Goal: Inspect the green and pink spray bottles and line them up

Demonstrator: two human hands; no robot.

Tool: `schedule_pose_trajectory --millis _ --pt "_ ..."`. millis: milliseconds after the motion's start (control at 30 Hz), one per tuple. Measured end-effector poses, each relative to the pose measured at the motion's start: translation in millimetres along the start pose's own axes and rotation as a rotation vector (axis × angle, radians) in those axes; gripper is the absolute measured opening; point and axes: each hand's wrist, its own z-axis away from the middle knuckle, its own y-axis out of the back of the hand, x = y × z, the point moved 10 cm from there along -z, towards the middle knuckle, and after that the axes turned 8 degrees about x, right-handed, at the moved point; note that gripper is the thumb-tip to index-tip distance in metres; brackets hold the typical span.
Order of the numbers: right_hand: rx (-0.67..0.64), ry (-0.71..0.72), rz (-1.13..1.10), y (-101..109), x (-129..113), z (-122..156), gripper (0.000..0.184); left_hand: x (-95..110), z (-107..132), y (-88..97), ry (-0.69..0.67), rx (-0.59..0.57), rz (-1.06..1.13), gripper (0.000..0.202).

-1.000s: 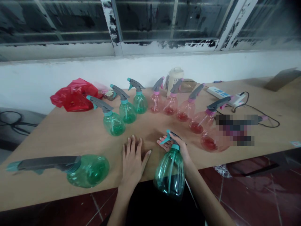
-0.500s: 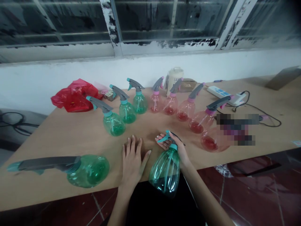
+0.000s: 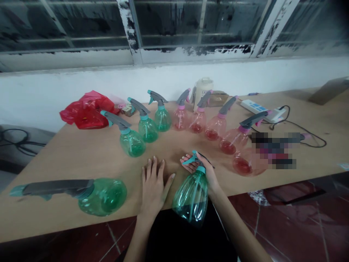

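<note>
My right hand (image 3: 205, 170) is wrapped round the teal and grey trigger head of a green spray bottle (image 3: 191, 196). The bottle is tilted, with its round body hanging toward me over the table's front edge. My left hand (image 3: 153, 185) lies flat on the wooden table (image 3: 68, 156) just left of it, fingers stretched out and apart, holding nothing. Another green spray bottle (image 3: 102, 194) lies on its side to the left of that hand.
Several green bottles (image 3: 132, 142) and pink bottles (image 3: 215, 127) stand in an arc across the table. A red plastic bag (image 3: 87, 111) lies at the back left. A white jar (image 3: 203, 89), a power strip (image 3: 259, 109) and a black cable (image 3: 305, 133) are at the back right.
The bottle in my right hand has swung its body a little to the left and up. My left hand stays flat in place.
</note>
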Motion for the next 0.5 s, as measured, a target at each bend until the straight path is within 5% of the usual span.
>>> schedule_pose_trajectory --millis 200,500 --pt "0.087 0.072 0.042 1 -6 11 0.019 0 -1 2.0 0.014 -0.007 0.023 0.060" --pt "-0.065 0.056 0.069 -21 -14 17 0.030 -1 1 5.2 0.029 -0.014 0.126 0.054"
